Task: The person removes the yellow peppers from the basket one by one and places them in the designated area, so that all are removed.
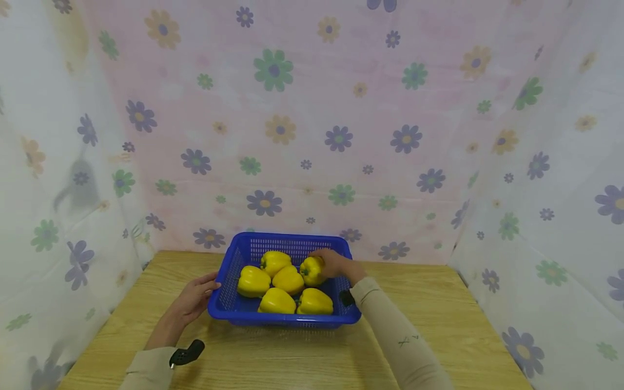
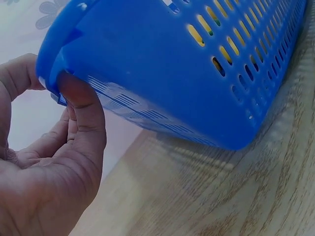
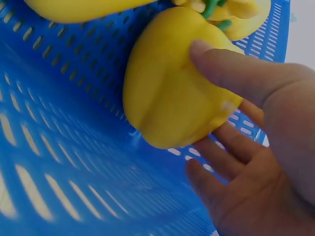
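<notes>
A blue plastic basket with slotted walls stands on the table, holding several yellow bell peppers. At its left side my left hand pinches the rim; the left wrist view shows thumb and fingers bent around the basket's edge. My right hand reaches inside at the back right and holds a yellow bell pepper. In the right wrist view, the thumb lies on top of this pepper while the other fingers are at its far side and underneath, partly hidden.
Other yellow bell peppers lie to the left and in front of the held one. The wooden table extends around the basket. Flower-patterned cloth hangs behind the table and on both sides.
</notes>
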Tool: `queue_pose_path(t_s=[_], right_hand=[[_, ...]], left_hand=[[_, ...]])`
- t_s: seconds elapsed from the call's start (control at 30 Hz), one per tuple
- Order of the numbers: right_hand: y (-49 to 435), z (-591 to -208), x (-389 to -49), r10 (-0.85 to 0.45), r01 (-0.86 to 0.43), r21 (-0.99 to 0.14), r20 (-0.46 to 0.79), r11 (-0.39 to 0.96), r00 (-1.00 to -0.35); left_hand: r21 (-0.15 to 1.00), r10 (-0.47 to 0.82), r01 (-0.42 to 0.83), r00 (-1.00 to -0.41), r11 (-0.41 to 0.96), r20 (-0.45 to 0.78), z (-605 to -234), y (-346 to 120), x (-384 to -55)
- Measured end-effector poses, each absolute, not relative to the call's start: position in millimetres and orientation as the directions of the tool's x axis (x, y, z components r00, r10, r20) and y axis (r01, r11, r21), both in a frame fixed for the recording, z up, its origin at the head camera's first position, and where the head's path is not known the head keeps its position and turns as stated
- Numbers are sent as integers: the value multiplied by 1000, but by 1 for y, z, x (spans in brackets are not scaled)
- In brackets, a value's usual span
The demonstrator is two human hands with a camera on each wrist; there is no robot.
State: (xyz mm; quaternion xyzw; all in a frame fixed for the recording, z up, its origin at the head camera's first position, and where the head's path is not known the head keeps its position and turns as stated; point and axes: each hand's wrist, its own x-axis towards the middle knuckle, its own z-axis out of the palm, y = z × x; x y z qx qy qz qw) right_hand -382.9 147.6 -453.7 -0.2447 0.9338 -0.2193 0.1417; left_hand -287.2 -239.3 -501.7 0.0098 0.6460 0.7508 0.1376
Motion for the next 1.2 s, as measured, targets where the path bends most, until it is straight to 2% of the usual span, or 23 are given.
queue_pose_path(t_s=[0.27, 0.5, 0.73, 0.97, 1.2], right_hand=[[145, -462, -383, -543, -427, -469, -142, 773, -828], [141, -470, -385, -494, -370, -487, -150, 791, -856], [141, -470, -379, -443, -274, -574, -175, 772, -879], [144, -475, -382, -450, -280, -611, -141, 741, -882], [148, -478, -384, -405, -145, -752, -174, 643, -898]], left_hand=[[973, 214, -189, -964, -134, -158, -502, -238, -287], [973, 214, -189, -964, -133, -158, -503, -238, -285], [974, 215, -180, -965, -139, -148, -504, -238, -284], [973, 218, -175, -966, -152, -140, -505, -238, -283], [972, 255, -153, -961, -178, -105, -506, -239, -282]])
